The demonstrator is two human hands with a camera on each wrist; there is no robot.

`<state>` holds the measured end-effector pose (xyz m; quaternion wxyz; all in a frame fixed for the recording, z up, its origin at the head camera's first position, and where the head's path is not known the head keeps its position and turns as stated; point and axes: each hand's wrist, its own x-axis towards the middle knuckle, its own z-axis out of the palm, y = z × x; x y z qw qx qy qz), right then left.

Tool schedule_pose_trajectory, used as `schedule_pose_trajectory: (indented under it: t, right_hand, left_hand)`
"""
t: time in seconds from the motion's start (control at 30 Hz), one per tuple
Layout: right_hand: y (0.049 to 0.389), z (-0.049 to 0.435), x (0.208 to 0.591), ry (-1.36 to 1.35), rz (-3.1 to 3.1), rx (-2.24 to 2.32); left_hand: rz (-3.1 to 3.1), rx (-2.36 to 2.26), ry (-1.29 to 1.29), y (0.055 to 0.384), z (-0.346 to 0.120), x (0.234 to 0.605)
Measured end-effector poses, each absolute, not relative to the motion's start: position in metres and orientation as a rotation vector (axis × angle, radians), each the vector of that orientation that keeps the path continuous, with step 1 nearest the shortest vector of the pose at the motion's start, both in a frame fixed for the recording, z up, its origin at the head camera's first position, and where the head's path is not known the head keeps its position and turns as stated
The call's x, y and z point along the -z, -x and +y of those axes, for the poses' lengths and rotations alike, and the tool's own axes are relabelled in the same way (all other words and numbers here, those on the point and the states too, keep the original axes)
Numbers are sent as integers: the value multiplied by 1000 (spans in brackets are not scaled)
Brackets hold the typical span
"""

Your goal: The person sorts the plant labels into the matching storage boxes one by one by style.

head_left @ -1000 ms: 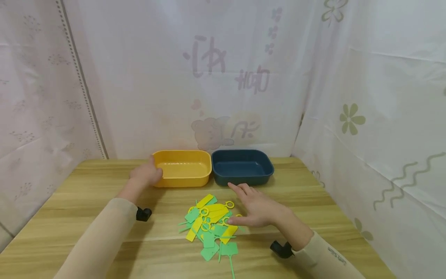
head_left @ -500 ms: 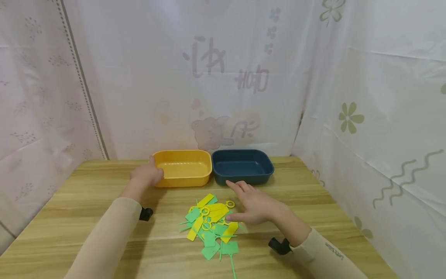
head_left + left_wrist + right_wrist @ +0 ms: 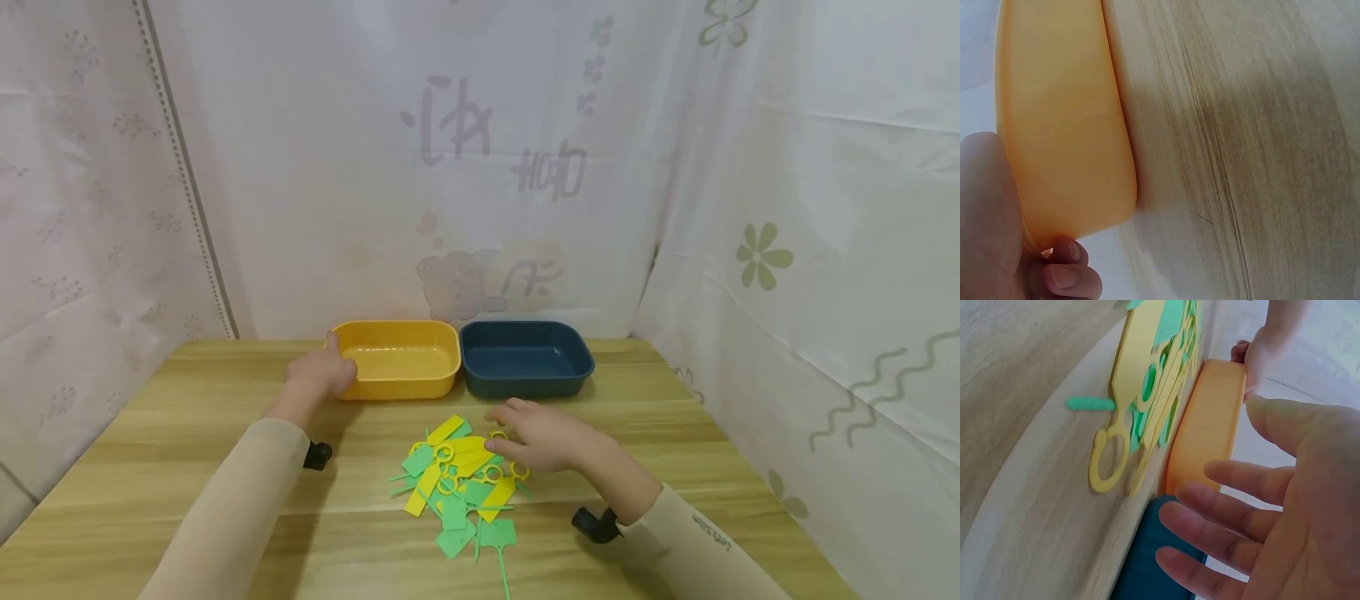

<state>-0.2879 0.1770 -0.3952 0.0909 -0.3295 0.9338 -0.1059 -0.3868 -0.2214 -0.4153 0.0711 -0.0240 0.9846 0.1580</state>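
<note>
My left hand [image 3: 321,372] grips the left end of a yellow plastic bin [image 3: 397,389]. In the left wrist view its thumb lies along the bin's rim and fingertips [image 3: 1075,280] curl round the corner. My right hand [image 3: 551,437] is over the right side of a heap of flat plastic tags, its fingers spread and slightly bent, holding nothing. The heap mixes yellow tags [image 3: 427,490] with ring ends and green tags [image 3: 453,512] with thin stems. In the right wrist view, a yellow ring-ended tag [image 3: 1138,359] lies nearest that hand.
A dark blue bin [image 3: 528,387] stands against the yellow bin's right side. Both are near the back of the wooden table [image 3: 360,533]. A printed white curtain [image 3: 337,167] hangs behind and along both sides.
My right thumb and fingers have drawn closer together, showing more yellow rings at the heap's right. The left hand keeps its grip on the yellow bin. The head view has shifted slightly.
</note>
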Motion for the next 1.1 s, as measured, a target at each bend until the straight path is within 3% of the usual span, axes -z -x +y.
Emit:
schedule_pose_trajectory:
  t: [0.23, 1.1]
  right_hand:
    - [285, 171, 394, 1085, 2740, 247]
    - [256, 158, 398, 1031, 2501, 211]
  left_hand:
    - [2974, -463, 80, 388, -218, 410]
    - [2965, -468, 98, 384, -218, 412]
